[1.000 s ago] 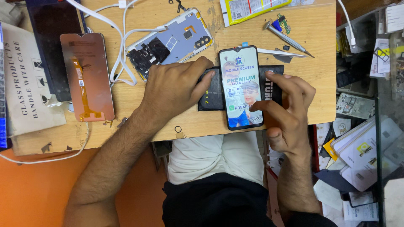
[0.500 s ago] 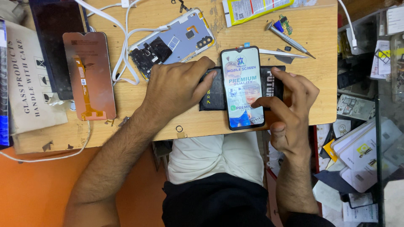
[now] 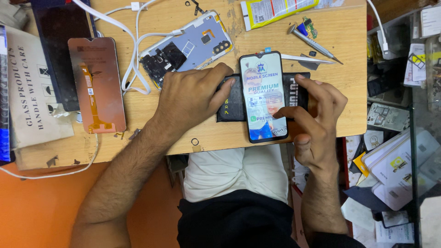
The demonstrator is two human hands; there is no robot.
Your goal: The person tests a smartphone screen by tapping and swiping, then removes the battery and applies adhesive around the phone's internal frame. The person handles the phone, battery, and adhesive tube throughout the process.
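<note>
On the wooden table (image 3: 349,92) near its front edge lies a new phone screen (image 3: 264,96) with a bright picture sticker on it. It rests on top of a flat black pad (image 3: 229,108). The left hand (image 3: 193,94) lies palm down on the pad, just left of the screen, with its fingers bent a little and its thumb touching the screen's left side. It presses and does not grip. The right hand (image 3: 314,117) sits at the screen's right side. Its fingers are curled loosely, and a fingertip touches the lower right part of the screen. It holds nothing else.

Behind the left hand lies an open phone (image 3: 186,48) with its insides showing, and a white cable (image 3: 133,59) loops beside it. Farther left is a copper-coloured screen back (image 3: 96,85). A screwdriver (image 3: 312,43) and tweezers (image 3: 305,58) lie behind the right hand, near a yellow packet (image 3: 275,9).
</note>
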